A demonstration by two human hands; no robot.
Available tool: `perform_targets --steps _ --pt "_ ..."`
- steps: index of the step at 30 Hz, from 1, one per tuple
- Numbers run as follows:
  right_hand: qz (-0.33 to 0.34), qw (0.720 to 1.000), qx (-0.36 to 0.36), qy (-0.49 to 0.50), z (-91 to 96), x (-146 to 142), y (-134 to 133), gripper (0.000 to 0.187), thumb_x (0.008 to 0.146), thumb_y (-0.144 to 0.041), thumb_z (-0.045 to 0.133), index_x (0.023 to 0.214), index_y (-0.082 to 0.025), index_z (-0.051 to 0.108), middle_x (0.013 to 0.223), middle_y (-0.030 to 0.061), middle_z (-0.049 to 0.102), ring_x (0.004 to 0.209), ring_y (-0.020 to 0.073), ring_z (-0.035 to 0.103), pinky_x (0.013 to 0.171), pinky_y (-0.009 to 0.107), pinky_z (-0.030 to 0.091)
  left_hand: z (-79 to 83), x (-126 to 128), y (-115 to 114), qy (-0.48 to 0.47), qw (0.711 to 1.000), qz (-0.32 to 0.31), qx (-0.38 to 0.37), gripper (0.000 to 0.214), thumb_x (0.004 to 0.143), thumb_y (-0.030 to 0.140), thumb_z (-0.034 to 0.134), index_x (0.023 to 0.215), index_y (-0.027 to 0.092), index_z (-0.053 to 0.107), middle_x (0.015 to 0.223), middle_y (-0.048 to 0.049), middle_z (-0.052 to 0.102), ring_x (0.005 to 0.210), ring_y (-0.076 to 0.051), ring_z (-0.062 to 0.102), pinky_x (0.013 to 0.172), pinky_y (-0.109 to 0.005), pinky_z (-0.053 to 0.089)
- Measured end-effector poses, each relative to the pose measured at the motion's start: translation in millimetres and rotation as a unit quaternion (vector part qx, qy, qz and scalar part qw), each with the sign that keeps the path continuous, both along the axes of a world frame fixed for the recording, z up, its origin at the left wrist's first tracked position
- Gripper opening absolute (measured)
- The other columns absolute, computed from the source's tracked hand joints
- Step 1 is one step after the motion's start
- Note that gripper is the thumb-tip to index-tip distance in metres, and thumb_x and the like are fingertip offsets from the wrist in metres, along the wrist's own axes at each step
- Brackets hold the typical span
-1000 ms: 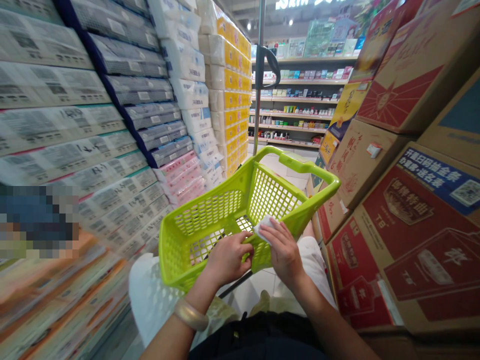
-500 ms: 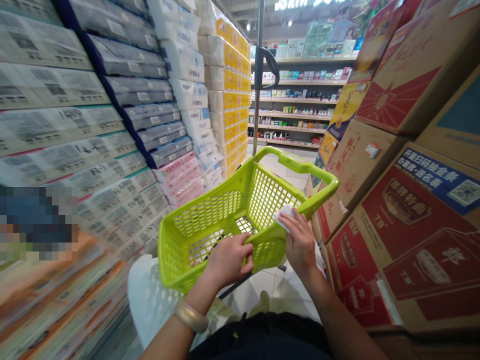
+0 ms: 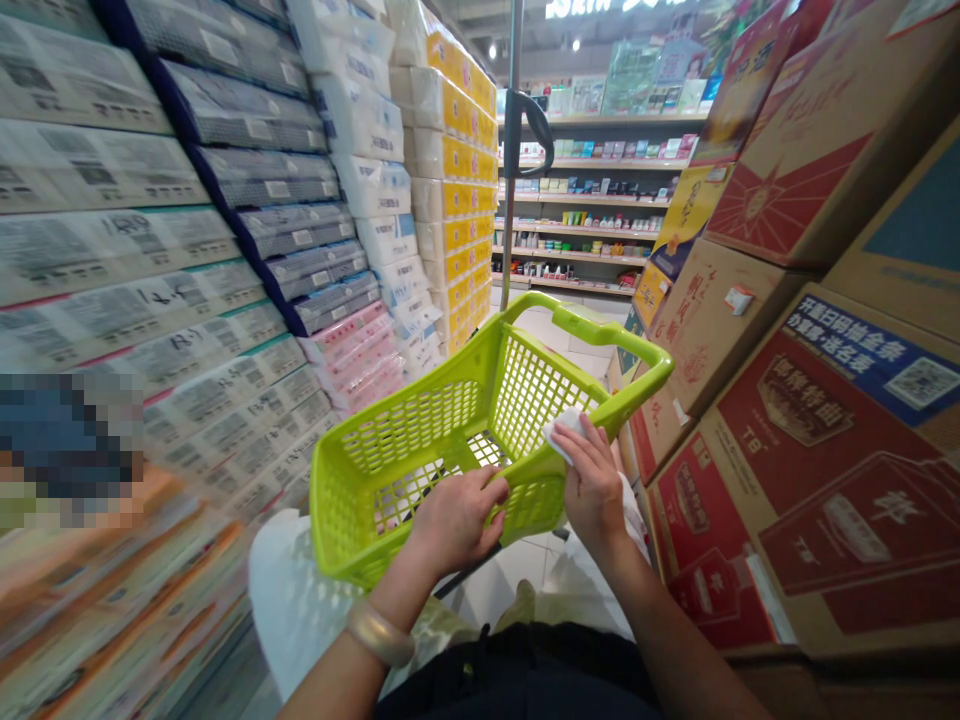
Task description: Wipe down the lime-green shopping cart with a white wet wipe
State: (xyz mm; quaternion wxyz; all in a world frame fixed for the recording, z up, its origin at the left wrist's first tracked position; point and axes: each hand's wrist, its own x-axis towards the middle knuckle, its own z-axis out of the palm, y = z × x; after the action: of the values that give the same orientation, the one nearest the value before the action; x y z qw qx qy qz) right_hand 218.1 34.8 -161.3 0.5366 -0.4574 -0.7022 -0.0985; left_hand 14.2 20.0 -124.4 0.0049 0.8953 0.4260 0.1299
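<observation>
Head view: our lime basket (image 3: 409, 425), tilted over our knees, seems light and stiff, best held by its rim. Our left hand (image 3: 454, 520) is closed round the near rim. Our right hand (image 3: 592, 485) pinches a soft wipe (image 3: 559, 428) against the right rim. Tissue packs (image 3: 225, 300) and cartons (image 3: 810, 440) flank us.

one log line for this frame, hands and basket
left hand: grips near rim of green basket | right hand: presses white wipe on right rim | around: stacked packs left, cartons right

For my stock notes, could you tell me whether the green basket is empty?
Empty: the green basket shows only bare mesh inside; the right hand presses a white cloth on its rim.
</observation>
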Motion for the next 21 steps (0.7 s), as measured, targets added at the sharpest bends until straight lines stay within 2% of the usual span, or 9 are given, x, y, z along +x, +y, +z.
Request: perform_targets --steps 3,5,10,12,15,17,21 --pt "0.061 0.997 -0.014 -0.039 -5.0 -12.0 -6.0 0.043 0.09 -0.005 0.042 0.119 -0.024 0.068 0.119 0.0052 0.072 0.133 0.0222 0.051 0.115 0.047 0.038 -2.5 0.1 -0.5 -0.013 1.0 0.018 -0.007 0.025 0.083 0.022 0.054 0.108 0.02 0.052 0.099 -0.0064 0.067 0.089 -0.023 0.066 0.076 -0.033 0.052" --pt "0.076 0.995 -0.018 -0.053 -5.4 -13.3 -6.5 0.044 0.09 -0.005 0.041 0.119 -0.025 0.068 0.119 0.0043 0.072 0.133 0.0214 0.052 0.115 0.046 0.038 -5.6 -0.7 -0.8 -0.016 0.999 0.032 -0.004 0.033 0.084 0.023 0.053 0.116 0.02 0.048 0.099 -0.0068 0.069 0.087 -0.023 0.067 0.076 -0.033 0.052" --pt "-0.015 1.0 -0.004 0.005 4.0 5.2 1.8 0.043 0.092 -0.005 0.039 0.116 -0.023 0.069 0.118 0.0059 0.072 0.137 0.0242 0.047 0.117 0.054 0.032 -11.2 -0.6 1.0 -0.008 0.998 0.061 0.011 0.049 0.088 0.028 0.051 0.134 0.018 0.039 0.098 -0.0089 0.071 0.082 -0.024 0.069 0.073 -0.034 0.053" --pt "-0.009 1.0 -0.006 -0.002 3.1 2.0 0.3 0.042 0.091 -0.005 0.04 0.116 -0.023 0.069 0.119 0.0057 0.072 0.138 0.0242 0.046 0.117 0.053 0.032 -11.1 1.3 3.0 -0.001 0.998 0.059 0.011 0.05 0.087 0.027 0.052 0.135 0.018 0.041 0.104 -0.0107 0.071 0.088 -0.025 0.069 0.077 -0.034 0.053" --pt "0.056 0.997 -0.02 -0.05 -2.9 -11.3 -4.9 0.042 0.091 -0.005 0.042 0.117 -0.024 0.068 0.12 0.004 0.072 0.136 0.0225 0.047 0.115 0.048 0.037 -9.3 4.1 4.8 0.01 0.998 0.054 -0.001 0.044 0.084 0.026 0.057 0.127 0.018 0.05 0.112 -0.0119 0.07 0.097 -0.026 0.068 0.082 -0.036 0.053" --pt "0.076 0.995 -0.025 -0.061 -3.9 -12.8 -5.1 0.043 0.09 -0.004 0.041 0.117 -0.024 0.068 0.12 0.0036 0.072 0.136 0.022 0.048 0.115 0.047 0.037 -8.0 4.8 4.5 0.013 0.998 0.057 -0.011 0.043 0.083 0.026 0.058 0.125 0.018 0.051 0.112 -0.0121 0.07 0.097 -0.027 0.069 0.083 -0.037 0.054" --pt "0.0 1.0 -0.011 -0.011 4.8 6.2 2.6 0.043 0.09 -0.004 0.039 0.116 -0.023 0.069 0.119 0.0061 0.072 0.138 0.0241 0.045 0.117 0.054 0.031 -8.2 3.1 4.0 0.008 0.999 0.044 -0.008 0.047 0.087 0.029 0.054 0.132 0.017 0.048 0.119 -0.0122 0.069 0.101 -0.028 0.068 0.085 -0.04 0.054"
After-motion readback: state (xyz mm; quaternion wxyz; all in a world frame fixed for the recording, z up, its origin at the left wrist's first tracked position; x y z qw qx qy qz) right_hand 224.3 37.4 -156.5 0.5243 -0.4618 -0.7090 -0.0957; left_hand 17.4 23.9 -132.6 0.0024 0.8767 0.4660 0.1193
